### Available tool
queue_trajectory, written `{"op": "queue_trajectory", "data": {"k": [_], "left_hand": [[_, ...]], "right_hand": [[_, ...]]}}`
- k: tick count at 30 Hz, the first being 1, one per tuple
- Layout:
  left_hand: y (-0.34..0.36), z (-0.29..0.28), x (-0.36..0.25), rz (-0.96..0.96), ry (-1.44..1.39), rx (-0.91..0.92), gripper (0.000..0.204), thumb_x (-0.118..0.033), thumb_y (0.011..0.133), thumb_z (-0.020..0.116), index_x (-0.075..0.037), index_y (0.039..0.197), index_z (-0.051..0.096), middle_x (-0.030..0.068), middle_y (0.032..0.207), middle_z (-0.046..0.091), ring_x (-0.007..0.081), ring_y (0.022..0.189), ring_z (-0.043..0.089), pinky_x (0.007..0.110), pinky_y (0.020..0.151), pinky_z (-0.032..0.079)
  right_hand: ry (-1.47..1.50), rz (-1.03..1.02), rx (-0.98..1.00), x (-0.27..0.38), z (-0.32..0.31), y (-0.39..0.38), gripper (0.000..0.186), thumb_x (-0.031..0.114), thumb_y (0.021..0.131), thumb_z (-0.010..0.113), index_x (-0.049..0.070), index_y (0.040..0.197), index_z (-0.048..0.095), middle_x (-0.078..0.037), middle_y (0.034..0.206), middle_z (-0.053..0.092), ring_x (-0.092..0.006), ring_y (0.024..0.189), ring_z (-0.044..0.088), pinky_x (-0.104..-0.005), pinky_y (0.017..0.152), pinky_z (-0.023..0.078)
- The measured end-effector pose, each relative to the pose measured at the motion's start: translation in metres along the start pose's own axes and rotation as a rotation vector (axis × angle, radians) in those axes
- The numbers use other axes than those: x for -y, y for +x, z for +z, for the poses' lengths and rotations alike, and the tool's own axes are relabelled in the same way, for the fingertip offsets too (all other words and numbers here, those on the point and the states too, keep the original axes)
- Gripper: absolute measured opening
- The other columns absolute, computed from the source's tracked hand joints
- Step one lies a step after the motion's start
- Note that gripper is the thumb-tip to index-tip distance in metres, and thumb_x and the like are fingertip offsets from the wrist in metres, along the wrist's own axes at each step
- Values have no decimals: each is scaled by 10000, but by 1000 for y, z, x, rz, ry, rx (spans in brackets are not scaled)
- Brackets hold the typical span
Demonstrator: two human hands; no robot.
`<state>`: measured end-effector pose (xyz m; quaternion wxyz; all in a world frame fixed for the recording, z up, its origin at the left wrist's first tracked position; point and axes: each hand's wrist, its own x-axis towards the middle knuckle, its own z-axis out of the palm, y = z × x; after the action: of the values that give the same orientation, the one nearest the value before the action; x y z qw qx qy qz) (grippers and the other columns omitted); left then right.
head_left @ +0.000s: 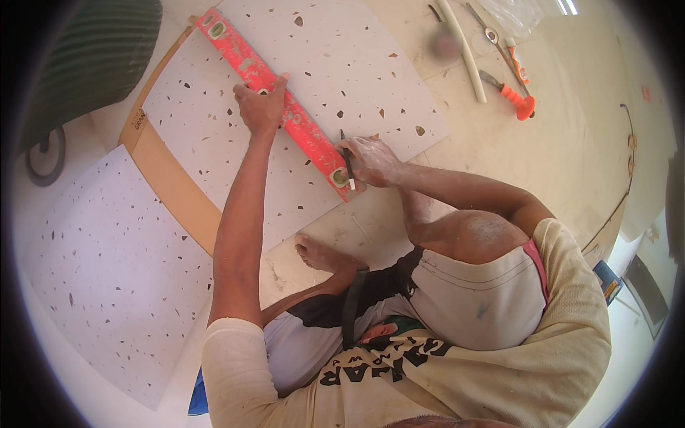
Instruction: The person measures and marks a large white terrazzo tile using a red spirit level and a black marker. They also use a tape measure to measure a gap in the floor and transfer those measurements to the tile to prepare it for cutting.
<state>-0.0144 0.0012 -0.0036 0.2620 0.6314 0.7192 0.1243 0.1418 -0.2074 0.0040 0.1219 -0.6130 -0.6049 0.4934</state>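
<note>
A red, scuffed spirit level (303,132) lies diagonally across a white terrazzo-look tile (335,43) with dark and brown specks. My left hand (260,107) grips the level near its middle, pressing it against the tile. At the level's near right end, my right hand (372,160) is closed on a black marker pen (349,167) with a white end. The pen sits along the level's right edge, its dark tip pointing away from me. My right palm and some fingers are turned out of sight.
A cardboard strip (178,200) shows along the tile's left side, beside a second speckled tile (121,285). Back right on the floor are a pale rod (464,50), a chisel with an orange hand guard (510,96) and clear plastic (514,14). A wheel (46,157) stands left.
</note>
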Motion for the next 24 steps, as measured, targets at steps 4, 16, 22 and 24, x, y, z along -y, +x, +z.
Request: {"op": "queue_trajectory", "data": {"k": [4,16,22,24], "left_hand": [[1,1,3,4,-5,-17,951,-561,715,796,141,1224,406,283,1208,515,396,1127,555,455,964,457],[-4,-11,21,109,-38,32,1002,-514,770,773,140,1377,317,253,1245,486,354,1129,528,431,984,434],[-7,-24,28,218,-16,143,994,-428,799,762,89,1461,230,219,1328,409,355,1161,517,444,980,448],[-5,-21,31,262,-31,135,1006,-418,796,765,87,1473,218,213,1324,413,348,1164,517,438,980,451]], "right_hand": [[5,4,16,2,-3,0,477,305,876,631,113,1301,530,-131,1189,618,-300,1187,554,-423,1023,412],[-3,5,-3,0,1,0,452,305,888,640,126,1290,536,-123,1205,613,-302,1189,553,-428,1016,417],[6,26,30,2,-1,0,468,310,889,636,120,1304,533,-128,1229,604,-302,1202,545,-424,1031,411],[18,24,10,2,-1,-1,476,286,872,653,114,1299,536,-124,1204,611,-298,1177,558,-421,1020,417]]}}
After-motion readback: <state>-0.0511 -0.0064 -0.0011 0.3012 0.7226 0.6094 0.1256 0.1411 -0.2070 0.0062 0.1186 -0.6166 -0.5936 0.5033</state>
